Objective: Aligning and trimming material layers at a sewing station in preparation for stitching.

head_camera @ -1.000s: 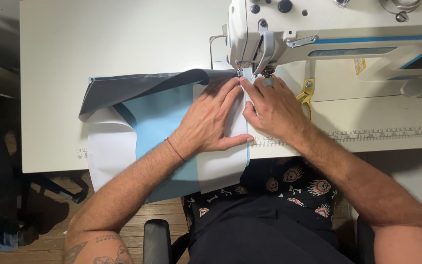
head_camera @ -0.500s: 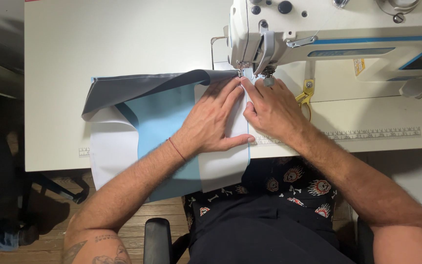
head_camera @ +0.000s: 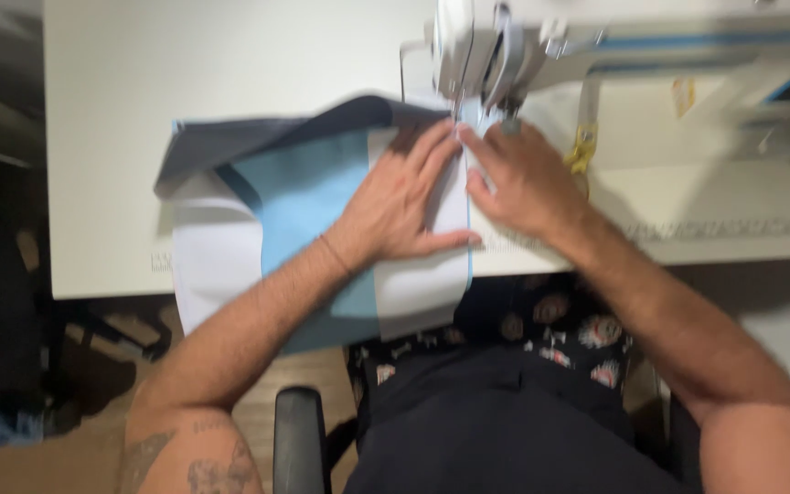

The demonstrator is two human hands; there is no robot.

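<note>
My left hand (head_camera: pixel 400 201) lies flat, fingers spread, on a stack of fabric: a light blue piece (head_camera: pixel 299 197), a white piece (head_camera: pixel 208 252) and a dark grey piece (head_camera: pixel 230 142). My right hand (head_camera: pixel 518 178) presses flat on the fabric's right edge, its fingertips close to the needle of the white sewing machine (head_camera: pixel 505 46). Both hands sit side by side just in front of the presser foot. The fabric hangs over the table's front edge toward my lap. The view is blurred.
The white sewing table (head_camera: pixel 230 64) stretches left and back. A yellow object (head_camera: pixel 581 151) hangs beside the machine. A ruler strip (head_camera: pixel 715 227) runs along the table's front right edge. A black chair armrest (head_camera: pixel 299 439) sits below left.
The view has shifted slightly and blurred. Both hands stay flat on the fabric by the needle; the fabric looks nearly unchanged in position.
</note>
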